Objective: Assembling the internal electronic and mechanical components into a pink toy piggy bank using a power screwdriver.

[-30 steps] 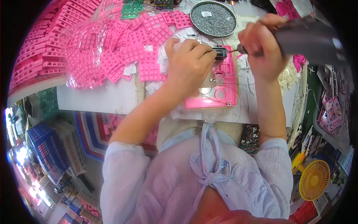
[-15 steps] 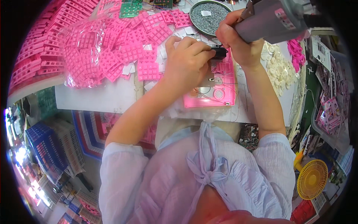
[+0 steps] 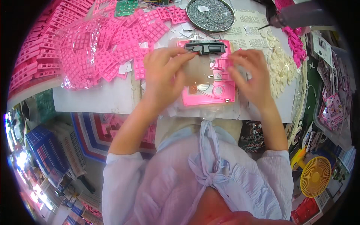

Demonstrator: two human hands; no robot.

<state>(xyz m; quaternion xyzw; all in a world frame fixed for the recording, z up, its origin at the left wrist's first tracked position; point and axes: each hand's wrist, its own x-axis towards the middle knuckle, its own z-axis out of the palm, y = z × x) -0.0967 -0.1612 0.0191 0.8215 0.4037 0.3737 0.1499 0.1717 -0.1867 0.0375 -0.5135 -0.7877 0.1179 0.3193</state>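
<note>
A pink plastic casing [image 3: 190,100] lies on the worktop in front of me. A black plastic module [image 3: 206,47] sits across its far end, and a brownish flat plate [image 3: 198,70] and thin wires lie over its middle. My left hand [image 3: 163,77] is at the casing's left side, fingers apart, its index fingertip close to the black module; whether it touches cannot be made out. Beside the casing's right edge, my right hand [image 3: 250,73] is open with curled, slightly blurred fingers. An electric screwdriver [image 3: 296,17] hangs at the upper right, apart from both hands.
Pink keypad pieces [image 3: 123,48] are heaped to the left, partly under clear plastic. A round tray [image 3: 188,18] of small screws stands at the far side. White plastic parts [image 3: 279,71] lie on the right, near pink strips [image 3: 296,48]. A yellow fan [image 3: 315,176] is at the lower right.
My right hand has let go of the screwdriver, which now hangs farther right, and has come down beside the casing. My left hand has moved left, uncovering the black module.
</note>
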